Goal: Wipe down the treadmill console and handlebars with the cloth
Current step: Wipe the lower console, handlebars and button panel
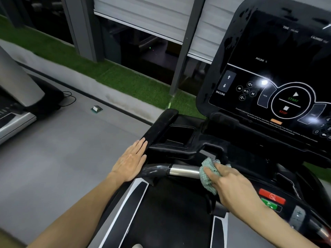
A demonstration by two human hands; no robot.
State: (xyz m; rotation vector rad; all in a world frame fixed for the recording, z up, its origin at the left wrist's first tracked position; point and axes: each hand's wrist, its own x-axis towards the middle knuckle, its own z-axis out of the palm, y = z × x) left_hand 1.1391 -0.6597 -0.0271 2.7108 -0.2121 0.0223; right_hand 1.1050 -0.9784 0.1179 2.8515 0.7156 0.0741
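The black treadmill console [268, 72] fills the upper right, its glossy screen showing INCLINE, START and STOP markings. Below it runs a handlebar [182, 171] with a chrome section and a black curved end. My right hand [231, 181] grips a crumpled green cloth [206, 178] and presses it around the right end of the chrome section. My left hand [130, 160] lies flat, fingers together, against the outer side of the black left side rail [161, 126], holding nothing.
A recessed tray [179, 135] sits in the console shelf. Red and green buttons [271, 199] lie just right of my right wrist. Another treadmill [16, 104] stands at the left across grey floor. A small box [96, 109] lies on the floor near a green turf strip [125, 76].
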